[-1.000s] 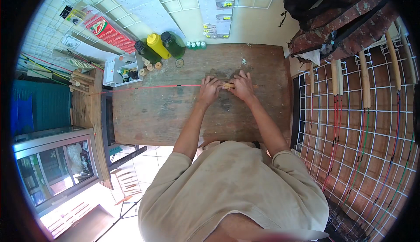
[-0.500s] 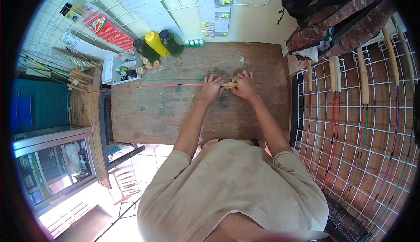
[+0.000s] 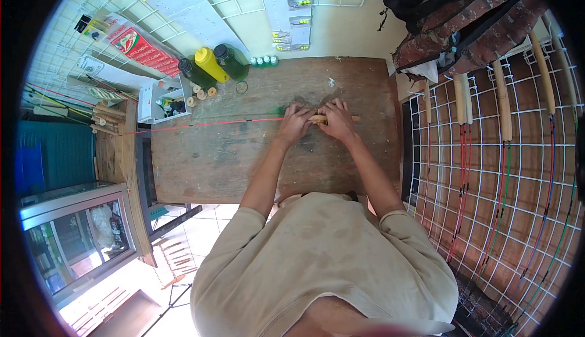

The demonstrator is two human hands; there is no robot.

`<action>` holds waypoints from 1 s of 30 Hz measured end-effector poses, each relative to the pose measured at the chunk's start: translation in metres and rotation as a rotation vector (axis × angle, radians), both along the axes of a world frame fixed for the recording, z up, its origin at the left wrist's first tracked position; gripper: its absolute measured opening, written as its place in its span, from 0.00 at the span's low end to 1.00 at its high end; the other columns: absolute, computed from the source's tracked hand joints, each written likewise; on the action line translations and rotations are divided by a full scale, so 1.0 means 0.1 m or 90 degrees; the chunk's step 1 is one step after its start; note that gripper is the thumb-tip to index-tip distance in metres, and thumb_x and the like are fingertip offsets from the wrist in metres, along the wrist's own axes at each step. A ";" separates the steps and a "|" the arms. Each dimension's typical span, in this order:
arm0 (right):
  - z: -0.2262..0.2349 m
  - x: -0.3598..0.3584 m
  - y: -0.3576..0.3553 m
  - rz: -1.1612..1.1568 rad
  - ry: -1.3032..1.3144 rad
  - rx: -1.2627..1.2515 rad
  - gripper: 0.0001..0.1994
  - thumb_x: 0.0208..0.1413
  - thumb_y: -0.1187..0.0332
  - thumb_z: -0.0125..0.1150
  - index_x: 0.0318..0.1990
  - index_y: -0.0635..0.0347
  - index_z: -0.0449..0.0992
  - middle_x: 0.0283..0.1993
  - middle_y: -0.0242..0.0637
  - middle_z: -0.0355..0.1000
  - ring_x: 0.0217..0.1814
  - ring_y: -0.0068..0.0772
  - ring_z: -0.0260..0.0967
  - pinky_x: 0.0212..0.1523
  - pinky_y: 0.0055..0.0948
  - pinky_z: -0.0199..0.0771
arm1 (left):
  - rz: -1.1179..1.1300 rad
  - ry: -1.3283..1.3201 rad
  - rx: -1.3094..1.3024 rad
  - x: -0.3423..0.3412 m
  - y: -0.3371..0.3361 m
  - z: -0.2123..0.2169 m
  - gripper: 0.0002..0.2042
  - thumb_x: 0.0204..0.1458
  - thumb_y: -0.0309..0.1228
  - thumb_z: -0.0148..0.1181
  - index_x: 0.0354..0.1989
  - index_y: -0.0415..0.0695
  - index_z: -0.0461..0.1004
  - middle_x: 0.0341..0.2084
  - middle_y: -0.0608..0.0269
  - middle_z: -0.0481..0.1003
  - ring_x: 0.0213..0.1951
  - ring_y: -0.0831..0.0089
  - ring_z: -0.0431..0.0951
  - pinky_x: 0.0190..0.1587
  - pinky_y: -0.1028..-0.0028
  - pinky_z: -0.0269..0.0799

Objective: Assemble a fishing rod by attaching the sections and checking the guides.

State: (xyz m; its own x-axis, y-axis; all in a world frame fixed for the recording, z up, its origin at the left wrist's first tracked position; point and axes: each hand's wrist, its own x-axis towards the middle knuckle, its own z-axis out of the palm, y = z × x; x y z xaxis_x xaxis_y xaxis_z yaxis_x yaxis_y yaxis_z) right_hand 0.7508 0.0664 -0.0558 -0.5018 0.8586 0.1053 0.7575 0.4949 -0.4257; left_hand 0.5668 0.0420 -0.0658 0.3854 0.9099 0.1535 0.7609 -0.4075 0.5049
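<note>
A thin fishing rod lies crosswise over the wooden table, its red shaft (image 3: 213, 122) running left past the table's edge. Its light wooden handle (image 3: 317, 118) shows between my hands, and a short end sticks out to the right. My left hand (image 3: 296, 124) is closed around the rod where the red shaft meets the handle. Close beside it, my right hand (image 3: 335, 119) is wrapped over the handle with bent fingers. The fingers hide much of the handle.
On the worn wooden table (image 3: 201, 166), two dark bottles (image 3: 230, 63) flank a yellow squeeze bottle (image 3: 211, 64) at the back. Nearby are wooden rings (image 3: 201, 94), small vials (image 3: 264, 61) and a white box (image 3: 148, 104). Rods with wooden handles (image 3: 503, 102) hang on the right grid.
The whole view has shifted slightly. My right hand sits a little nearer my left, and less handle shows between them. Both hands keep their hold on the rod.
</note>
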 end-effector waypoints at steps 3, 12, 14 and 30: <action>-0.03 0.01 0.00 -0.005 0.009 0.014 0.18 0.35 0.63 0.70 0.36 0.56 0.75 0.40 0.32 0.70 0.51 0.39 0.60 0.51 0.38 0.57 | 0.015 -0.061 -0.058 0.03 0.01 0.09 0.24 0.46 0.28 0.63 0.54 0.48 0.68 0.48 0.61 0.72 0.54 0.57 0.64 0.56 0.61 0.58; 0.00 -0.03 0.03 0.034 -0.012 -0.006 0.17 0.37 0.64 0.68 0.37 0.58 0.76 0.40 0.37 0.71 0.51 0.42 0.61 0.51 0.40 0.57 | 0.025 -0.097 -0.035 -0.01 0.00 0.06 0.23 0.44 0.32 0.65 0.51 0.48 0.68 0.49 0.62 0.70 0.55 0.57 0.62 0.57 0.60 0.56; -0.06 -0.04 0.01 0.015 -0.023 -0.009 0.21 0.34 0.62 0.69 0.39 0.59 0.75 0.42 0.35 0.71 0.53 0.40 0.60 0.52 0.39 0.57 | 0.011 -0.078 -0.012 0.02 -0.01 0.12 0.23 0.43 0.34 0.66 0.50 0.49 0.69 0.49 0.64 0.70 0.54 0.57 0.62 0.56 0.60 0.57; -0.22 -0.04 -0.14 -0.044 -0.025 0.053 0.24 0.36 0.57 0.68 0.43 0.58 0.74 0.46 0.36 0.69 0.57 0.40 0.58 0.57 0.43 0.53 | 0.011 0.032 -0.088 0.04 0.09 0.02 0.19 0.40 0.35 0.66 0.44 0.54 0.76 0.49 0.74 0.70 0.57 0.60 0.60 0.55 0.58 0.55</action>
